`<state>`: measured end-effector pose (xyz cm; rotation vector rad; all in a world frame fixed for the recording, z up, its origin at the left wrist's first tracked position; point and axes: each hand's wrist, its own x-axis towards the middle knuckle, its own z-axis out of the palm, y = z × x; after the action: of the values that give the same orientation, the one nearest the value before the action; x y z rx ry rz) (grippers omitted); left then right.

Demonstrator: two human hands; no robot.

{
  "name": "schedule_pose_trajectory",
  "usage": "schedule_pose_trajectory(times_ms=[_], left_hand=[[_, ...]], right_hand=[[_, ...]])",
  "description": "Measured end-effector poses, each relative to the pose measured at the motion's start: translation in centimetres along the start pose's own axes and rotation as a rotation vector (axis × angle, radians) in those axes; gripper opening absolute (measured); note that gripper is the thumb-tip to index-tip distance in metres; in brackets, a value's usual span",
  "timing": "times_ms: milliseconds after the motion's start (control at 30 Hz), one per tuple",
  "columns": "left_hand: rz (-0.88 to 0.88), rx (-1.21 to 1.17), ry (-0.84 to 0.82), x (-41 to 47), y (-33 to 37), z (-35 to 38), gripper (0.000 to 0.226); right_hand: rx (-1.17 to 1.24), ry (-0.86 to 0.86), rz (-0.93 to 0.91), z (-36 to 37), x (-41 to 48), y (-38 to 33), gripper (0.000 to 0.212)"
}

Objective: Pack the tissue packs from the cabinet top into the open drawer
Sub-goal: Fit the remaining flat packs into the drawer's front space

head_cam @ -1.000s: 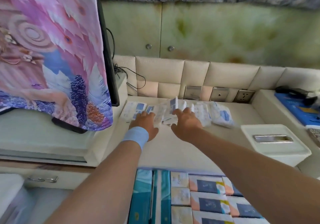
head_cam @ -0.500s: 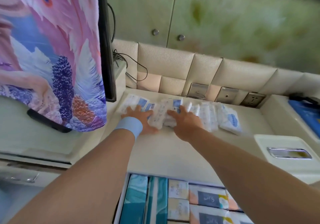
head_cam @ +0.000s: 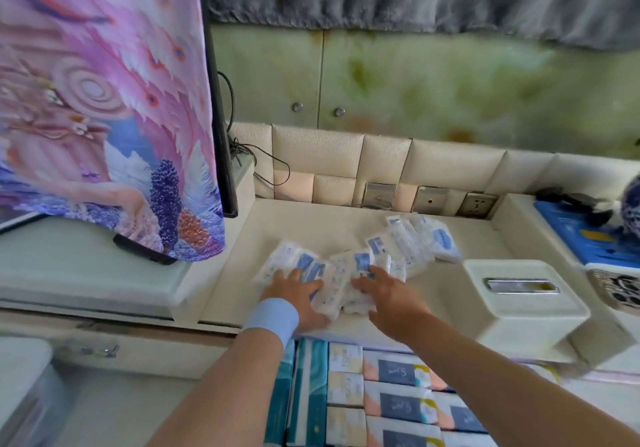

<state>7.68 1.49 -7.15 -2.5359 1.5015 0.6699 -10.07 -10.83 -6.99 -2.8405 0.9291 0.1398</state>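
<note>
Several small white tissue packs (head_cam: pixel 412 242) with blue labels lie in a loose row on the cream cabinet top (head_cam: pixel 311 218). My left hand (head_cam: pixel 294 294), with a blue wristband, lies flat on the left end of the row. My right hand (head_cam: pixel 391 297) presses on the packs in the middle. A bunch of packs (head_cam: pixel 332 290) is squeezed between both hands near the cabinet's front edge. Right below, the open drawer (head_cam: pixel 353 398) holds teal packs on the left and pink-and-navy packs on the right.
A white tissue box (head_cam: pixel 519 311) with a metal slot stands at the right. A screen under a pink patterned cloth (head_cam: pixel 104 107) rises at the left. Wall sockets (head_cam: pixel 478 204) and a cable (head_cam: pixel 263 166) sit behind. A closed drawer's handle (head_cam: pixel 90 349) is at lower left.
Both hands have drawn back toward me, dragging the left and middle packs from the back of the cabinet top to near its front edge. The rightmost packs stay farther back.
</note>
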Motion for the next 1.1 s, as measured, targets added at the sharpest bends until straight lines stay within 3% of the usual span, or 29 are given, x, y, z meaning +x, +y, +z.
schedule_pose_trajectory(times_ms=[133,233,367,467,533,633,733,833,933,1033,1100], left_hand=[[-0.013,0.004,-0.03,-2.6,2.1,1.2,0.076],[0.022,-0.059,0.041,-3.7,3.4,1.6,0.057],[0.119,-0.434,0.249,-5.1,3.7,1.5,0.035],[0.019,-0.709,0.27,-7.0,4.3,-0.6,0.034],[-0.039,-0.877,0.261,-7.9,4.5,-2.0,0.031],[-0.065,-1.24,0.151,-9.5,4.6,-4.2,0.017],[-0.066,-1.367,0.059,-10.8,4.3,-5.8,0.023],[-0.056,-1.366,-0.028,-11.3,3.8,-6.6,0.025],[0.003,-1.063,0.077,-11.0,3.1,-6.8,0.022],[0.119,-0.615,0.199,-11.0,3.2,-7.1,0.034],[0.128,-0.418,0.225,-10.6,3.4,-7.3,0.025]], right_hand=[[-0.067,-0.045,0.015,-0.9,-3.4,0.6,0.06],[-0.203,-0.102,0.025,-1.6,-4.9,1.1,0.057],[-0.235,-0.186,0.047,-3.0,-5.8,0.9,0.058],[-0.228,-0.186,0.039,-4.3,-6.5,1.1,0.063],[-0.065,-0.149,0.044,-5.5,-6.8,1.3,0.068],[0.422,-0.112,0.045,-7.3,-6.4,1.1,0.082],[0.83,-0.039,0.024,-8.5,-5.5,0.3,0.085],[0.925,-0.056,0.0,-9.5,-5.1,-0.2,0.055],[0.791,-0.088,-0.035,-9.6,-4.8,-0.1,0.02],[0.781,-0.046,-0.048,-9.2,-4.5,-0.9,0.016],[0.847,0.006,-0.05,-8.9,-4.1,-1.5,0.018]])
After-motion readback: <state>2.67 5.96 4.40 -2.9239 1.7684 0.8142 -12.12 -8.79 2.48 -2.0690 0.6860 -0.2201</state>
